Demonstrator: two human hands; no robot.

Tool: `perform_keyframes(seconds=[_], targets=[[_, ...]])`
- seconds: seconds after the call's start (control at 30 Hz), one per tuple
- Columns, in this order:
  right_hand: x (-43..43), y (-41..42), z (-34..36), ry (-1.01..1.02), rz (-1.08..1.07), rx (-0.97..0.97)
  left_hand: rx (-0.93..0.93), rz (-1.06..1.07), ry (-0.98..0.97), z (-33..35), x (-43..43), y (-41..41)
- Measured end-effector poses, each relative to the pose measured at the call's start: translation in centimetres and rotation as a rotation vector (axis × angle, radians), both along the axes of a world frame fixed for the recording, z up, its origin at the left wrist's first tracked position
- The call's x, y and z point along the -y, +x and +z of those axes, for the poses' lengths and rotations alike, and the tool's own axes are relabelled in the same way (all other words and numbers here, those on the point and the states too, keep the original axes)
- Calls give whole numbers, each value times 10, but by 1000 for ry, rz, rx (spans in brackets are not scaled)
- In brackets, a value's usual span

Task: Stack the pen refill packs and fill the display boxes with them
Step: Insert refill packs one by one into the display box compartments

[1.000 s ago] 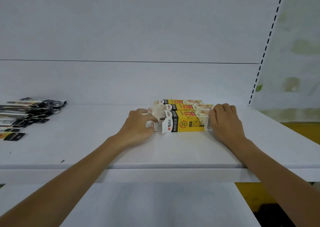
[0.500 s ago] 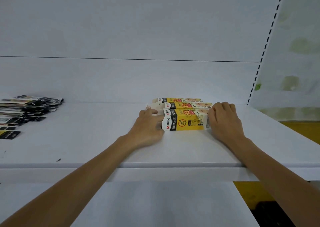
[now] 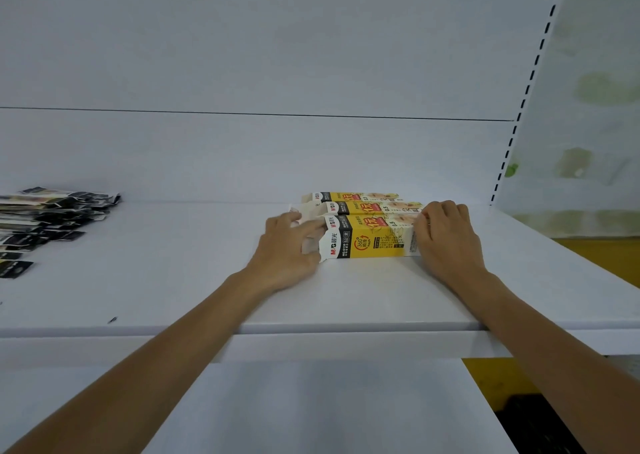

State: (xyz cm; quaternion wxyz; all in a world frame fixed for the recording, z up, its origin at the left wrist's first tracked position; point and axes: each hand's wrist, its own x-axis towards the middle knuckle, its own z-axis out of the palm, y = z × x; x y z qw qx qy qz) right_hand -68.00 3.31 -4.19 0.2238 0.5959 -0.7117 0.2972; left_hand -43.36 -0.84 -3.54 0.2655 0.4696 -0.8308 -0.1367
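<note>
Three yellow, black and white display boxes lie side by side on the white shelf [image 3: 173, 280]. The nearest box [image 3: 374, 237] lies between my hands, the middle box [image 3: 370, 208] and the far box [image 3: 349, 196] behind it. My left hand [image 3: 287, 249] is at the nearest box's left end, its fingers curled on the open white end flaps. My right hand [image 3: 446, 239] holds the right end of that box, fingers curled over its top edge. A pile of pen refill packs [image 3: 45, 221], black and pale, lies at the shelf's far left.
The shelf's back panel rises behind the boxes. A slotted upright [image 3: 519, 114] runs along the right side. A lower white shelf [image 3: 311, 401] juts out below the front edge. Yellow floor [image 3: 599, 256] shows at the right.
My left hand had pressed against the box's left end half a second ago; now the end flaps stand open again under its fingers. My right hand has stayed put.
</note>
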Motion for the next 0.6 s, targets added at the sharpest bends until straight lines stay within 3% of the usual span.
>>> perform_keyframes(seconds=[0.17,0.27,0.37,0.6], targets=[[-8,8,7,-31,11,187,70,9,49,1,-2,1],[-15,11,16,80,-2,484,88,-41,80,2,-2,1],[-20,15,23,197,90,721,-35,-61,164,11,-2,9],[-15,17,23,181,71,655,21,-119,106,14,2,34]])
